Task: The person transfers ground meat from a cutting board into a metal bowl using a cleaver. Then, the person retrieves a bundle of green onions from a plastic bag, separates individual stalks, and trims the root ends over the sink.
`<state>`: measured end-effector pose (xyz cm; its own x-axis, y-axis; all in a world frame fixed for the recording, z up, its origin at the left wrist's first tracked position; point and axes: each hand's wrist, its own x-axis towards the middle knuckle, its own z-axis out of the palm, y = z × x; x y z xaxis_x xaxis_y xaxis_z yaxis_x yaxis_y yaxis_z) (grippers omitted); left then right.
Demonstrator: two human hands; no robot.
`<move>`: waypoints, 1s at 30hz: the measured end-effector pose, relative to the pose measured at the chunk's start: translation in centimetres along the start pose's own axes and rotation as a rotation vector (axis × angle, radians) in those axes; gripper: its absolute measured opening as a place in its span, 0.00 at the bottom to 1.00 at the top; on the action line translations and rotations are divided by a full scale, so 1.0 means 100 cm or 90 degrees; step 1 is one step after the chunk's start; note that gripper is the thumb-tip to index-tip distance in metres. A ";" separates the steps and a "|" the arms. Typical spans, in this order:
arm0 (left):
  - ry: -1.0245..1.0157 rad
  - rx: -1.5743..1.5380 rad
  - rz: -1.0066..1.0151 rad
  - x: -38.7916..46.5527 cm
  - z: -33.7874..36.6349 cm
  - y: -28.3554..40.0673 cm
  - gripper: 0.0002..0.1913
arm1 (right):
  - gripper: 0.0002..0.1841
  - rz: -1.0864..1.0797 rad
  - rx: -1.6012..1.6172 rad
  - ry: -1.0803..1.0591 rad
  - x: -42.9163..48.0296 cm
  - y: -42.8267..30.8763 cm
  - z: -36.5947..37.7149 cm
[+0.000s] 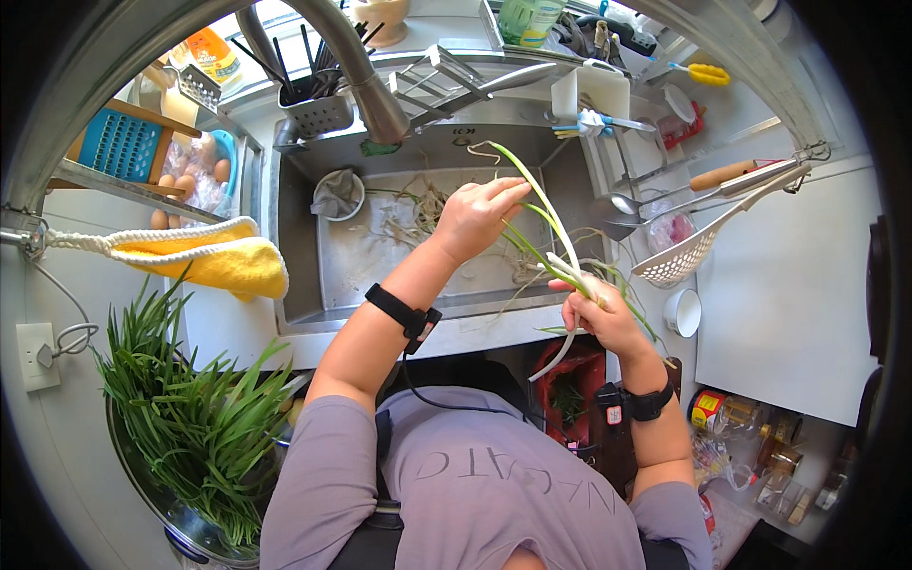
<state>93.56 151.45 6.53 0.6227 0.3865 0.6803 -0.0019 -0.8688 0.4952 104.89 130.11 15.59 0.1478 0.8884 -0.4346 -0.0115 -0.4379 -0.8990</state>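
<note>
Over the right side of the steel sink (299, 249), my right hand (602, 320) grips several scallions (566, 242) with white and green stalks. One long stalk rises from that fist and ends in thin, curled roots. My left hand (477, 217) is up and to the left, its fingers bent together against the stalks. Green leaves come out from under its palm side, and its thumb is hidden. In the sink basin lie tangled roots and peelings (431, 203), some directly below my hands. A loose white stalk hangs below my right fist over the counter edge.
A faucet (381, 107) arches over the sink's back. A small white strainer cup (342, 196) sits in the basin. Garlic chives (199, 420) fill a pot at left, below a yellow cloth (214, 260). Ladles and a slotted spoon (680, 253) hang right. A red bag (570, 377) is below the counter.
</note>
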 end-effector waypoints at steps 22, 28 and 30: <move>-0.041 0.142 -0.212 -0.025 -0.018 -0.022 0.15 | 0.18 -0.019 -0.058 0.021 -0.018 0.001 -0.029; -0.038 0.053 -0.053 -0.016 -0.010 -0.013 0.18 | 0.18 -0.017 -0.088 -0.019 -0.016 -0.004 -0.023; -0.074 0.012 -0.053 -0.017 -0.005 -0.014 0.14 | 0.18 -0.012 -0.094 -0.022 -0.018 -0.005 -0.024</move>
<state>92.14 152.16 4.95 0.7065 0.4195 0.5700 0.0674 -0.8416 0.5359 106.99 128.41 16.95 0.1123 0.8997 -0.4219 0.1361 -0.4345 -0.8903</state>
